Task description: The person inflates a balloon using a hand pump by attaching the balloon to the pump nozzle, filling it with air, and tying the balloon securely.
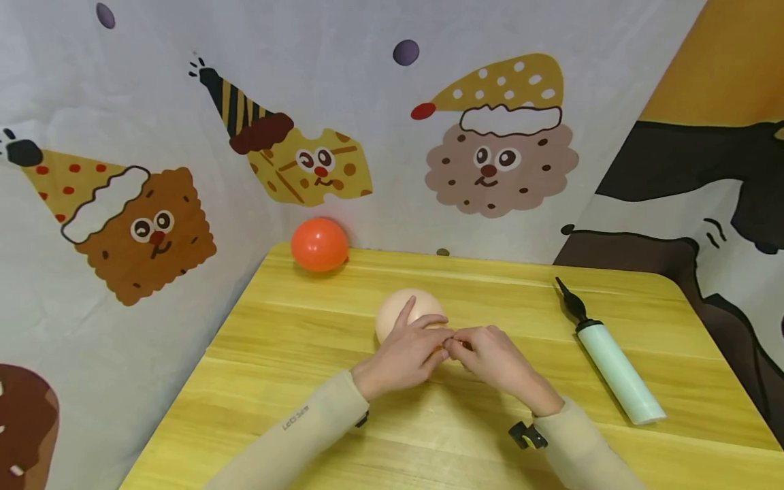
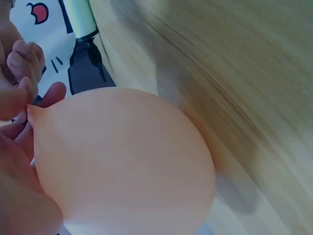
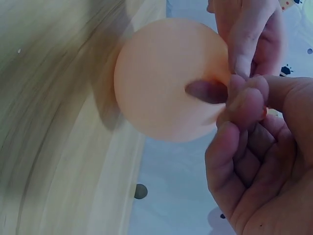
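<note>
A peach inflated balloon [image 1: 389, 315] is held low over the middle of the table, its neck turned to the right. My left hand [image 1: 401, 355] lies against its near side, some fingers spread over it, while thumb and finger pinch near the neck. At the neck's end, the curled fingertips of my right hand [image 1: 499, 364] pinch the tail. Both hands meet there. In the left wrist view the round balloon [image 2: 127, 156] tapers to its neck at the fingers. The right wrist view shows the balloon [image 3: 161, 78] beyond my fingers, which hide most of the tail.
An orange inflated balloon [image 1: 319, 245] rests at the table's far left corner. On the right lies a pale green hand pump [image 1: 621, 374] with a black nozzle pointing away. A cartoon-printed cloth [image 1: 361, 82] hangs behind the wooden table [image 1: 275, 327].
</note>
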Motion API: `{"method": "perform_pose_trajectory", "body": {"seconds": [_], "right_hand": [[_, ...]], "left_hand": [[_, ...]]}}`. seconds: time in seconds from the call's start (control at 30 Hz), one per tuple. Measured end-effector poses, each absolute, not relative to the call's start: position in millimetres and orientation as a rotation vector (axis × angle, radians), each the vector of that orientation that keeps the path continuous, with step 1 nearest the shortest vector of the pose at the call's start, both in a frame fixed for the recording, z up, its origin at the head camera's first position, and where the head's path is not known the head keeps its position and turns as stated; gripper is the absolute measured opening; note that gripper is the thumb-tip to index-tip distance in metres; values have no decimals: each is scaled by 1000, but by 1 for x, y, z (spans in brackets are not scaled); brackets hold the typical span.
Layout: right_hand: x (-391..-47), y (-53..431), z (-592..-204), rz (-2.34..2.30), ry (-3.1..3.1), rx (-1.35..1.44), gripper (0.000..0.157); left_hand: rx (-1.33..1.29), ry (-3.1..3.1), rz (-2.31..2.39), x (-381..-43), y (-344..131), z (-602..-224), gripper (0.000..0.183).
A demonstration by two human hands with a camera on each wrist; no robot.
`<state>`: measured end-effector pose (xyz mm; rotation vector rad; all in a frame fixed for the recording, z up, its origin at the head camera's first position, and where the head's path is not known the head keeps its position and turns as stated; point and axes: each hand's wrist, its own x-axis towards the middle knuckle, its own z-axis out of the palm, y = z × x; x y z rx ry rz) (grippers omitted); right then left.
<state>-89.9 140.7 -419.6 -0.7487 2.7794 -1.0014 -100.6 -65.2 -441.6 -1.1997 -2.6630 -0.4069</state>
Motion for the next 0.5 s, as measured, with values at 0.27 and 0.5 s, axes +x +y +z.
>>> {"method": "perform_pose_trajectory", "body": {"seconds": [0.27, 0.5], "right_hand": [[-86, 152, -407, -1053, 2670, -829, 30], [-77, 169, -390, -1125, 2605, -897, 27]], "left_hand": [[-1233, -2389, -88, -108, -75, -445, 14], [-1210, -2075, 48, -131, -99, -440, 15]]}}
